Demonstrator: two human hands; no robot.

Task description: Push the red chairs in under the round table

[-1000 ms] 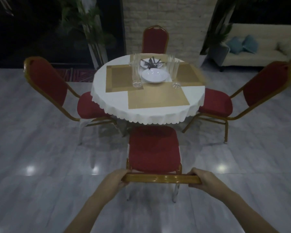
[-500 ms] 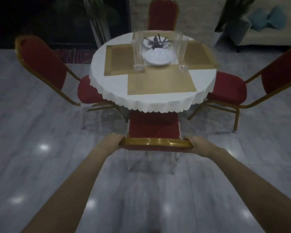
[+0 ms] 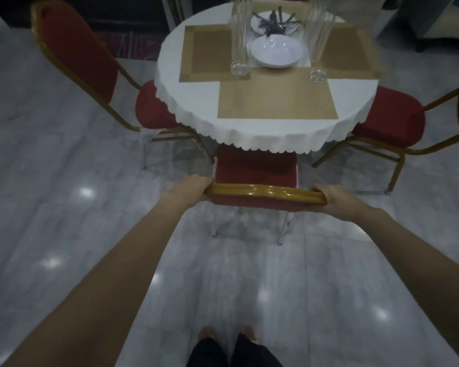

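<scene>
The near red chair [image 3: 255, 168] with a gold frame stands straight ahead, its seat partly hidden under the white cloth of the round table [image 3: 196, 102]. My left hand [image 3: 190, 189] grips the left end of its gold top rail and my right hand [image 3: 337, 198] grips the right end. A second red chair [image 3: 77, 56] stands at the table's left, angled outward, seat edge under the cloth. A third red chair [image 3: 390, 117] stands at the right, also angled outward. A fourth chair is only just visible at the top edge behind the table.
On the table lie gold placemats [image 3: 276, 99], stacked white bowls [image 3: 274, 53], a plate of cutlery [image 3: 276, 21] and two tall glass stacks [image 3: 240, 35]. Grey marble floor [image 3: 64, 221] spreads all around. My feet [image 3: 225, 335] show at the bottom.
The near chair has slid forward under the table with both hands on its top rail. I have stepped closer, so the table fills more of the view.
</scene>
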